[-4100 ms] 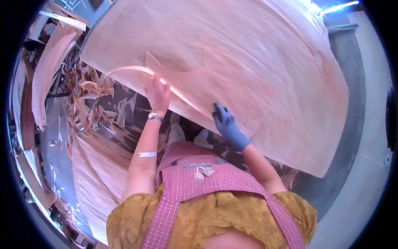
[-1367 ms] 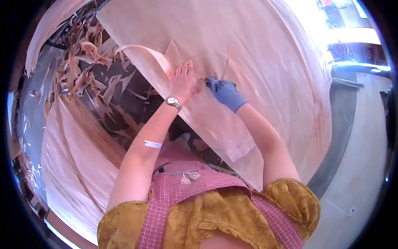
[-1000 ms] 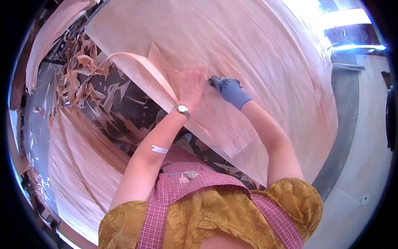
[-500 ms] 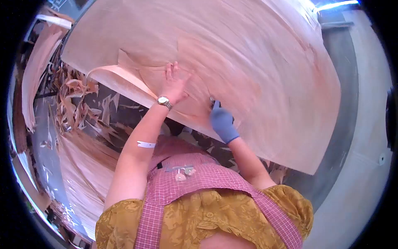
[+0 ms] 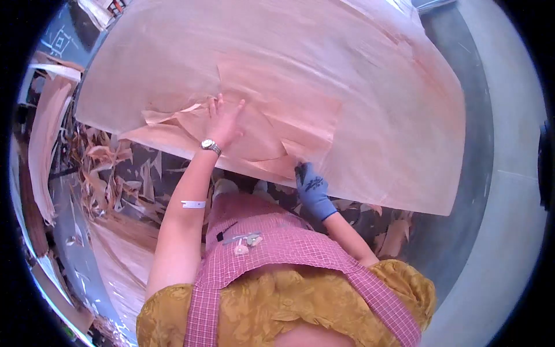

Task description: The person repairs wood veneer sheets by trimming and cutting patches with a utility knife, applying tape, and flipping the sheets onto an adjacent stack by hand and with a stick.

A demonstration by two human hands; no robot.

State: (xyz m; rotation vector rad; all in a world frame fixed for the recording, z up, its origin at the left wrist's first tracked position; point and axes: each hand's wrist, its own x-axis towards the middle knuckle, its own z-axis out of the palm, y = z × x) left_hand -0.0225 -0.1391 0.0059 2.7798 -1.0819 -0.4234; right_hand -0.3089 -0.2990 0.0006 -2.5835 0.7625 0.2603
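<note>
A large, thin pinkish-tan sheet [image 5: 370, 115] covers the surface in front of me. On it lies a smaller piece [image 5: 309, 118] of the same material, its cut edges curled and lifted near both hands. My left hand [image 5: 224, 120], bare with a wristwatch [image 5: 210, 146], presses flat on this piece with fingers spread. At the sheet's near edge is my right hand [image 5: 312, 184], in a blue glove, its fingers closed round a small dark tool whose shape is mostly hidden. A loose, curled flap [image 5: 165, 115] lies left of my left hand.
Torn brown scraps [image 5: 104, 165] are heaped on the floor at the left. Long strips [image 5: 49, 139] hang at the far left. Another pale stack of sheets [image 5: 124, 260] is at the lower left. A grey floor strip [image 5: 477, 144] curves along the right.
My right hand has drawn down to the sheet's near edge, and a curved cut now shows behind it. My left hand has shifted left, still spread. The strip at left has crumpled.
</note>
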